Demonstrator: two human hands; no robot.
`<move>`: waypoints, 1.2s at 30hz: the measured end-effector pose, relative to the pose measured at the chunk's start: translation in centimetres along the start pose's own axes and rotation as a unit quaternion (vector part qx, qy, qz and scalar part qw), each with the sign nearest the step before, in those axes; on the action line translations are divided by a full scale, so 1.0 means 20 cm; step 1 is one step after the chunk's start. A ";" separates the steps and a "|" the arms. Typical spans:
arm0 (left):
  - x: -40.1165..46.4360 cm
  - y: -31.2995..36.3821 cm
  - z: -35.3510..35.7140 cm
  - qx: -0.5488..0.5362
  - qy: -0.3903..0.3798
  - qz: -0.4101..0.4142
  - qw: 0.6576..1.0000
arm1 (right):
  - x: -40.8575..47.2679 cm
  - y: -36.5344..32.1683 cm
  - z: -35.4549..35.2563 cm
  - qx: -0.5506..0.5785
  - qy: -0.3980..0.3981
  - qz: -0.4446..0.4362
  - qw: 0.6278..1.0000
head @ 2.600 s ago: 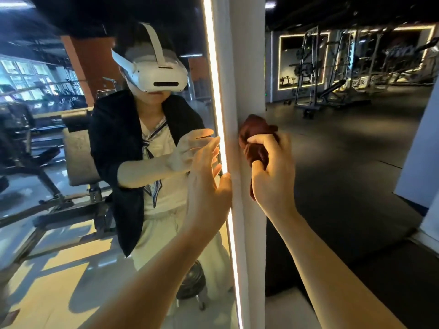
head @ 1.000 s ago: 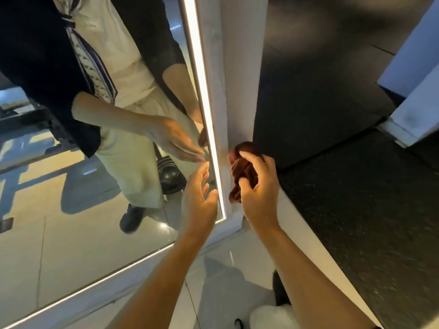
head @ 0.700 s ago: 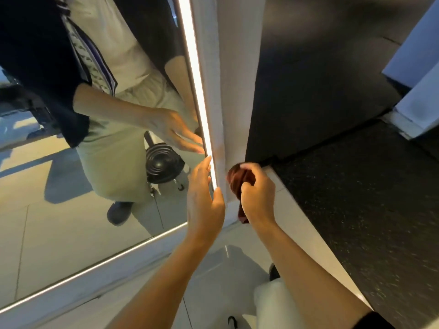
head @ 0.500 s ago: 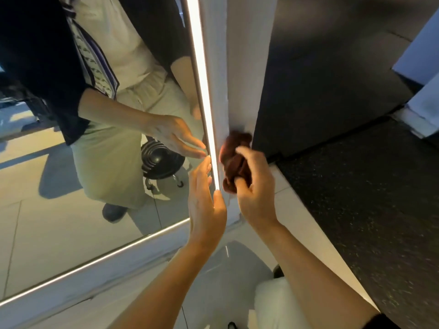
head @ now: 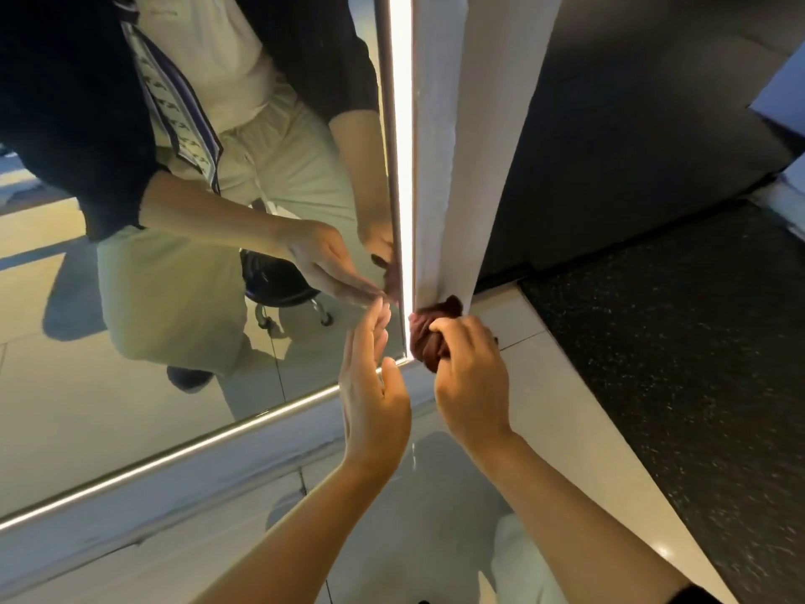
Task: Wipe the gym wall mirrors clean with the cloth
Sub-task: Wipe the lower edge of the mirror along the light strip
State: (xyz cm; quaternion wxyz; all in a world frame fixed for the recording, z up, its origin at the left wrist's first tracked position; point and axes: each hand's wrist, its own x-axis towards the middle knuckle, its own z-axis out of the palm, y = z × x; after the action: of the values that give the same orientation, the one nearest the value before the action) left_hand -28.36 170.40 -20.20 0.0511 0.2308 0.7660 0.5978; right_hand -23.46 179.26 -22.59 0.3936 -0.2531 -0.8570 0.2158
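Our right hand [head: 472, 377] grips the bunched maroon cloth [head: 429, 337] against the mirror frame [head: 440, 167]'s bottom corner; our left hand [head: 370, 385], open-fingered, braces beside it.

The floor [head: 566, 411] near the mirror is made of pale glossy tiles, and thin joint lines run across them. To the right of the tiles the floor changes to a dark speckled mat [head: 679, 364], and the border between the two runs diagonally. The white frame [head: 470, 167] of the mirror stands on the pale tiles, and a white base strip [head: 174, 486] lies along their left side.
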 end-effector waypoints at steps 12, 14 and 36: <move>-0.07 -0.45 0.12 0.014 -0.027 -0.015 0.999 | -0.16 0.20 0.19 0.084 0.055 0.121 0.988; -0.08 -0.52 0.15 0.023 -0.029 -0.004 0.999 | -0.18 0.21 0.24 0.098 0.044 0.105 0.989; -0.07 -0.98 0.21 0.084 0.021 0.295 0.952 | -0.36 0.45 0.62 -0.015 0.106 -0.119 0.987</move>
State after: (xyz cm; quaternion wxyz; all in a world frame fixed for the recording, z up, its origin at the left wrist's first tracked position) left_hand -31.45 170.15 -40.15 -0.1634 0.4369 0.7119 0.5250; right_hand -26.81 179.80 -39.14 0.5009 -0.1765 -0.8378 0.1266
